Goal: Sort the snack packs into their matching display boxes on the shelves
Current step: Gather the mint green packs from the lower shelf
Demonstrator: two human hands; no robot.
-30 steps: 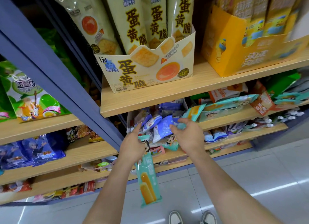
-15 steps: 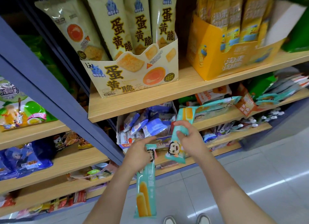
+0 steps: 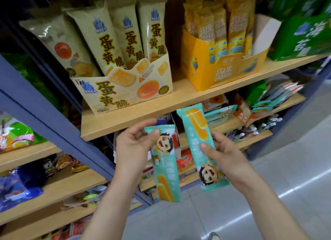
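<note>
Under the wooden shelf (image 3: pixel 143 112), left hand (image 3: pixel 133 150) pinches the hanging pack (image 3: pixel 165 173), right hand (image 3: pixel 226 154) the raised pack (image 3: pixel 198 132); align both before boxing.

Place: retail snack shop aisle.
Evidence: tiered wooden shelves (image 3: pixel 179 100); cream display box (image 3: pixel 125 89) and yellow display box (image 3: pixel 220 69) holding identical packs; blue rack upright (image 3: pixel 44 114); tiled floor (image 3: pixel 268 195).

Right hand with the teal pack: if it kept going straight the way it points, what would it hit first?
Probably the front edge of the wooden shelf: the right hand points up and away, and the top of its teal pack overlaps that edge in the picture. Depth is unclear.
</note>
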